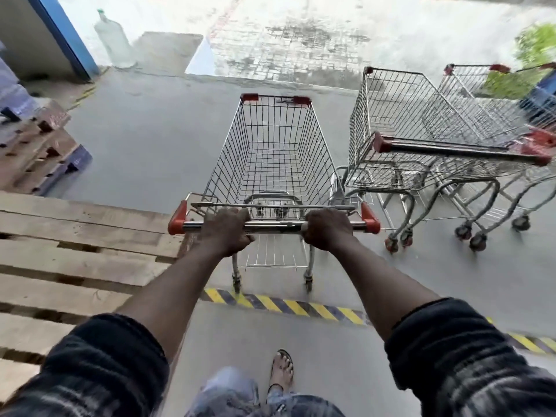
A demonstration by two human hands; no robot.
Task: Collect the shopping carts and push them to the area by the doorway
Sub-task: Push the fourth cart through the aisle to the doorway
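Just past the striped sill, my left hand [224,231] and right hand [326,228] clench the cart [273,152] handle; veering right risks clipping the parked carts [421,130] beside it.

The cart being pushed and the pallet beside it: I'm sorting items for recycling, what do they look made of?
The cart looks like plated steel wire: thin shiny grey rods in a welded grid. Its handle is a glossy metal tube with red, probably plastic, end caps. The pallet looks like bare unfinished wood: pale grainy planks with gaps.
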